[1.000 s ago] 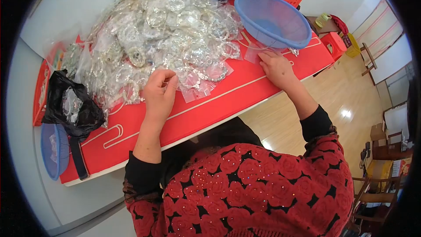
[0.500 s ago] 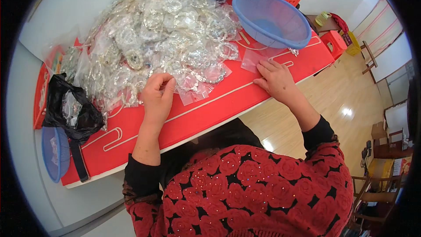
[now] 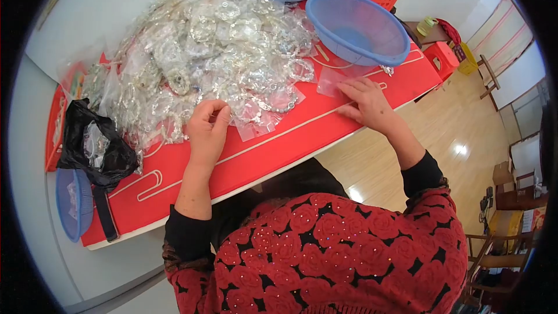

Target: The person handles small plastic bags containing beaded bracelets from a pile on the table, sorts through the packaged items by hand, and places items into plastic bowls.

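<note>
Clear bag [image 3: 329, 83] pokes out left from the open right hand [image 3: 370, 104] (fingers touch it); left hand [image 3: 207, 131] looks pinched, maybe empty, can't tell.

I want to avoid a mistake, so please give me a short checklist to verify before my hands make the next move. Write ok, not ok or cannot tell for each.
1. Right hand at the small bag: ok, the fingers are at its edge.
2. Small bag lying on the red cloth: ok.
3. Something inside the small bag: cannot tell, the hand covers part of it.
4. Left hand holding nothing: cannot tell, its fingers are curled together.
5. Left hand well away from the pile: not ok, it is right by the front of it.
6. Black bag apart from both hands: ok.
</note>
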A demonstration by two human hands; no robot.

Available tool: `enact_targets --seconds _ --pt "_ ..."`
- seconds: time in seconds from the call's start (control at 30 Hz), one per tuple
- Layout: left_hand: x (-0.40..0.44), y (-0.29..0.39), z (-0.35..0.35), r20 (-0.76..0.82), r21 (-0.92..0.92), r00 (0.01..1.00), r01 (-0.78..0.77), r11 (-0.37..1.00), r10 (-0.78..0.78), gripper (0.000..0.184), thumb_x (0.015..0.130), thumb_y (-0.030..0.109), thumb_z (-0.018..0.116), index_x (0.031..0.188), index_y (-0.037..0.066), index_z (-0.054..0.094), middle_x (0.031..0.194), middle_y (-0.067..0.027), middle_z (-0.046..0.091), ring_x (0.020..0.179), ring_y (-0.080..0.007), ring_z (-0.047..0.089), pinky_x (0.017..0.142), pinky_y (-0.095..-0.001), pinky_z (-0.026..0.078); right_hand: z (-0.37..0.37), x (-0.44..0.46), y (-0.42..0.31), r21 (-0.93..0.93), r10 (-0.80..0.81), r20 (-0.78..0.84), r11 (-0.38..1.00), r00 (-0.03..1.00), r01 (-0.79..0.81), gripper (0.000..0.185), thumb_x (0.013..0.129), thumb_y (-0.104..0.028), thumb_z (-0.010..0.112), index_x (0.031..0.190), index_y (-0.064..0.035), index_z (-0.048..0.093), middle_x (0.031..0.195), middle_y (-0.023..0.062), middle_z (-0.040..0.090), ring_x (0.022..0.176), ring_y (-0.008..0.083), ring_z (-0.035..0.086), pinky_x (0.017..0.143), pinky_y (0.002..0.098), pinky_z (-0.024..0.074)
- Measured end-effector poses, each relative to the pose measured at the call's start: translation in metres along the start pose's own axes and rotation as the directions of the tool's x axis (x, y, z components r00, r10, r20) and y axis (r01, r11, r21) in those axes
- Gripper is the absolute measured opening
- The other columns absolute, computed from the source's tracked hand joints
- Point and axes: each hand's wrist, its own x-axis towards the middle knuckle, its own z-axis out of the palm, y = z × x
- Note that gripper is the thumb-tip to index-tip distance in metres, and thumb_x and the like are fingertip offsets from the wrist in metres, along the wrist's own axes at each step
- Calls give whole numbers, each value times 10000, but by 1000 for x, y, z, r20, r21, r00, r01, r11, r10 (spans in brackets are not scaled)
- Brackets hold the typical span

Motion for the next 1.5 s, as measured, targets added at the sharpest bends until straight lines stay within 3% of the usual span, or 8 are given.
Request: enact_targets --seconds 0.37,0.57,0.77,0.97,1.17,1.27,1.37,1.5 --pt "0 -10 1 31 -47 998 64 997 -63 65 800 65 548 829 7 552 709 17 512 614 -37 451 539 -172 378 1 8 -1 -147 -71 60 986 996 79 266 724 -230 572 920 -57 525 828 93 548 766 268 553 665 365 446" --pt "0 -4 0 22 -54 998 60 997 -59 73 798 71 552 836 9 558 720 16 524 631 -40 458 557 -178 384 1 9 9 -112 -1 69 994 998 9 316 711 -252 587 954 -56 535 897 100 528 829 272 513 692 378 430" --pt "0 -6 0 10 -57 998 59 997 -58 78 797 72 555 842 9 561 714 17 526 628 -37 458 553 -174 383 -1 4 -9 -24 -110 -10 994 994 109 383 704 -282 597 1015 -71 523 929 97 502 854 285 496 713 400 421" --pt "0 -9 0 29 -65 996 83 994 -81 80 796 70 555 845 7 561 708 22 523 619 -34 455 544 -167 380 -6 10 -6 -129 81 197 990 977 -57 369 724 -245 579 1026 -47 503 1035 106 502 934 291 489 751 390 422" --pt "0 -8 -1 4 -73 998 70 995 -70 82 794 71 558 846 8 563 712 24 523 621 -34 455 548 -169 380 3 8 -1 18 -66 89 998 994 64 333 737 -125 552 1037 0 480 1068 167 489 963 327 483 816 373 405" --pt "0 -8 0 9 -54 998 59 997 -59 81 793 72 559 845 9 564 713 25 522 621 -33 455 550 -170 380 2 9 3 19 -66 35 998 997 65 333 736 -113 549 1040 1 472 1074 174 486 979 335 479 831 372 400" --pt "0 -10 -1 19 -60 998 64 996 -63 75 793 68 558 840 9 562 713 25 521 620 -32 454 551 -169 379 4 15 8 84 58 35 995 998 -60 298 735 -114 537 1015 -27 481 1055 156 497 973 325 482 813 388 405" --pt "0 -10 -1 18 -91 997 74 993 -72 68 796 61 552 835 6 558 711 26 518 619 -30 451 546 -168 377 15 20 15 24 39 -102 999 994 -37 239 720 -65 532 956 -31 512 973 130 523 905 307 499 773 378 412"
